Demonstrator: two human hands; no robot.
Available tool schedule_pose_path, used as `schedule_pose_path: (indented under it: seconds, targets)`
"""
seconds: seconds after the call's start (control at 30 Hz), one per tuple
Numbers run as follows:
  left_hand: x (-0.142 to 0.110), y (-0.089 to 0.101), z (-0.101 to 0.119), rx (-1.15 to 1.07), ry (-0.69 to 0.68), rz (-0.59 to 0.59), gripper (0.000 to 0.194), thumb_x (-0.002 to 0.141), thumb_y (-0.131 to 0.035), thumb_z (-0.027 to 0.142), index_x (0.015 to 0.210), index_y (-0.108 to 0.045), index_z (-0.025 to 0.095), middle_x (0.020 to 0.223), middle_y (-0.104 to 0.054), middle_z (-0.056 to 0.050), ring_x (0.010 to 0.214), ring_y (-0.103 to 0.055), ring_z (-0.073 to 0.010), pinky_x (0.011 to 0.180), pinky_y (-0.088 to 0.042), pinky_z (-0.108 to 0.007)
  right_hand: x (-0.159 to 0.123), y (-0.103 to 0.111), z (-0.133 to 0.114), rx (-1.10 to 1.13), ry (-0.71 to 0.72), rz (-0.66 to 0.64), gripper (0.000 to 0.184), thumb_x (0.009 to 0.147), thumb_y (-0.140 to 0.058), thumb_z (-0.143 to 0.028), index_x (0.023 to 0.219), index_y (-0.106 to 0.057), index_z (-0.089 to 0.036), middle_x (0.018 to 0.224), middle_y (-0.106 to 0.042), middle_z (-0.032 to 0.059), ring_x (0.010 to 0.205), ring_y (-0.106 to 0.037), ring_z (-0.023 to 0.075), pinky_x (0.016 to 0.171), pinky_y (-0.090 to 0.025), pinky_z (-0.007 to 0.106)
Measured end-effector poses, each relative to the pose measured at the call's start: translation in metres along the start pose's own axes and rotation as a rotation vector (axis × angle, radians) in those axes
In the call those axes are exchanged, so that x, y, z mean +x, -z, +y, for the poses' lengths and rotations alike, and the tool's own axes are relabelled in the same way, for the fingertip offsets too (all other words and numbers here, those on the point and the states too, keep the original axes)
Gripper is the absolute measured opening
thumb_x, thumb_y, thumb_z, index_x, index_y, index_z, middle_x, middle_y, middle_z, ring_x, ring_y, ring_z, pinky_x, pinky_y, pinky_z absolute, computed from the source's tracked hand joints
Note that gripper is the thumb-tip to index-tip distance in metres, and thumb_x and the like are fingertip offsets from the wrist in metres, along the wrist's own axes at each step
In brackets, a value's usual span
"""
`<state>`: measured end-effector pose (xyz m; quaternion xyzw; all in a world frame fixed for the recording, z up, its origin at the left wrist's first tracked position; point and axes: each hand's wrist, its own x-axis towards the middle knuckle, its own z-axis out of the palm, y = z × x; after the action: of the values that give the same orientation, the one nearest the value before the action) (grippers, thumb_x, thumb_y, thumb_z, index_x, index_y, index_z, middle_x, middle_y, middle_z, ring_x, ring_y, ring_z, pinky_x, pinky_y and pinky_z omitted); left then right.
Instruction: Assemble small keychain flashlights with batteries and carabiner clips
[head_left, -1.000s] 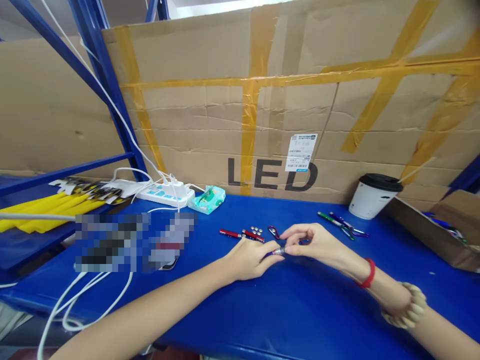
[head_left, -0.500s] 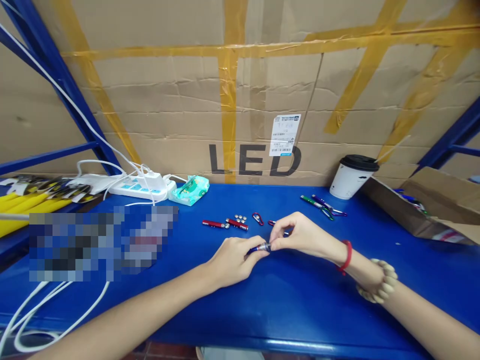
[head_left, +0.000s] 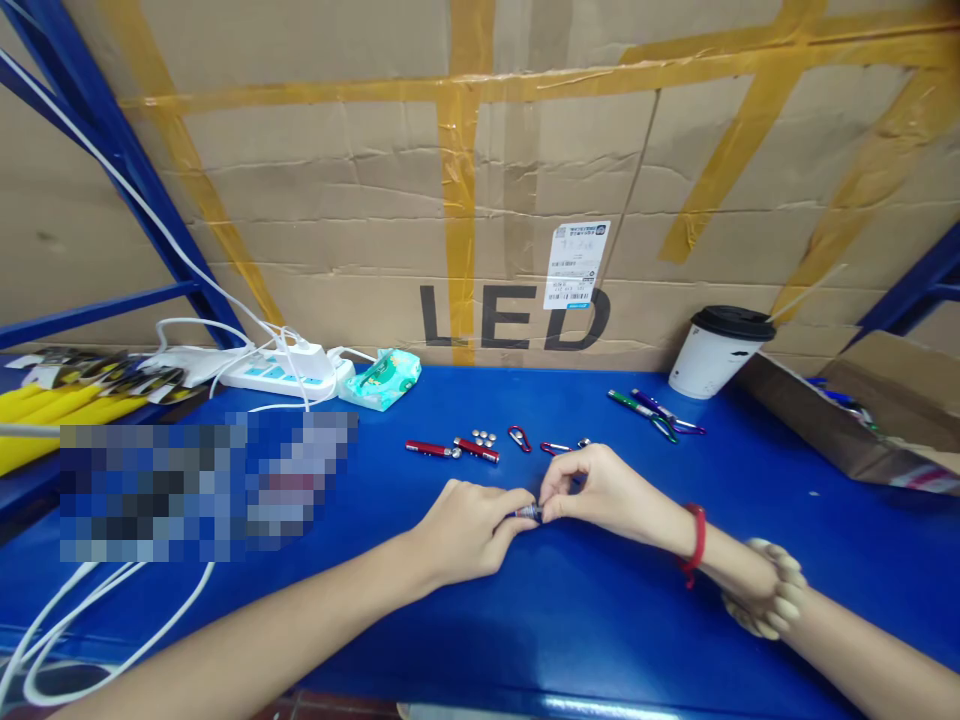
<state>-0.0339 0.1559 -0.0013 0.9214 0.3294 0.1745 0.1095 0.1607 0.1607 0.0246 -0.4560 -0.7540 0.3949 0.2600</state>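
Observation:
My left hand [head_left: 465,530] is closed around a small blue mini flashlight [head_left: 527,511], whose silvery ringed end pokes out past the thumb and forefinger. At that end my right hand [head_left: 589,487] pinches with thumb and forefinger; what exactly sits between these fingertips is hidden. Behind the hands lie two red flashlight tubes [head_left: 429,449], several button cells [head_left: 484,438] and a red carabiner clip [head_left: 518,438]. A second red carabiner [head_left: 556,449] lies partly behind my right hand.
Green and purple flashlights with clips [head_left: 634,403] lie near a lidded paper cup [head_left: 712,358]. An open carton [head_left: 832,420] stands at right. At left are a power strip [head_left: 274,374], a wipes pack [head_left: 384,380] and white cables [head_left: 112,610]. A large cardboard box [head_left: 337,200] walls the back.
The blue flashlight has tipped slightly and less of its body shows in my left hand. My right fingers stay at its end. The view has shifted a little.

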Motion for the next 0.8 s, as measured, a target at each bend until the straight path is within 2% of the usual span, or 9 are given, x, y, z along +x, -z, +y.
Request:
schedule_pose_path:
  seconds: [0.2, 0.33, 0.5, 0.8]
  targets:
    - [-0.001, -0.003, -0.002, 0.001, 0.000, 0.055, 0.021, 0.089, -0.040, 0.029, 0.091, -0.060, 0.021, 0.078, -0.067, -0.001, 0.070, -0.064, -0.0155, 0.059, -0.041, -0.021, 0.000, -0.003, -0.003, 0.088, -0.074, 0.002, 0.017, 0.063, -0.068, -0.032, 0.061, -0.065, -0.015, 0.052, -0.059, -0.0005, 0.046, -0.047, 0.0080, 0.042, -0.038, 0.018]
    - [0.000, -0.005, -0.002, -0.034, 0.008, 0.118, 0.023, 0.090, -0.039, 0.030, 0.097, -0.059, 0.020, 0.084, -0.067, -0.003, 0.077, -0.064, -0.0163, 0.067, -0.046, -0.022, -0.001, -0.004, -0.002, 0.151, -0.154, 0.016, 0.026, 0.061, -0.070, -0.039, 0.062, -0.065, -0.014, 0.048, -0.054, -0.0018, 0.040, -0.041, 0.0059, 0.035, -0.033, 0.017]
    - [0.004, -0.005, -0.003, -0.075, 0.004, 0.163, 0.025, 0.091, -0.037, 0.029, 0.102, -0.058, 0.018, 0.089, -0.066, -0.005, 0.082, -0.063, -0.0170, 0.074, -0.048, -0.025, -0.001, -0.002, -0.002, 0.231, -0.215, -0.009, 0.037, 0.055, -0.074, -0.047, 0.064, -0.066, -0.012, 0.053, -0.057, 0.0009, 0.044, -0.044, 0.0063, 0.034, -0.032, 0.015]
    - [0.008, 0.005, 0.010, -0.283, 0.075, 0.143, 0.017, 0.092, -0.037, 0.024, 0.100, -0.051, 0.020, 0.094, -0.064, -0.002, 0.087, -0.059, -0.0143, 0.078, -0.045, -0.024, -0.002, 0.004, -0.009, 0.267, -0.190, -0.013, 0.041, 0.057, -0.073, -0.050, 0.063, -0.063, -0.011, 0.056, -0.058, 0.0017, 0.046, -0.045, 0.0061, 0.036, -0.030, 0.015]
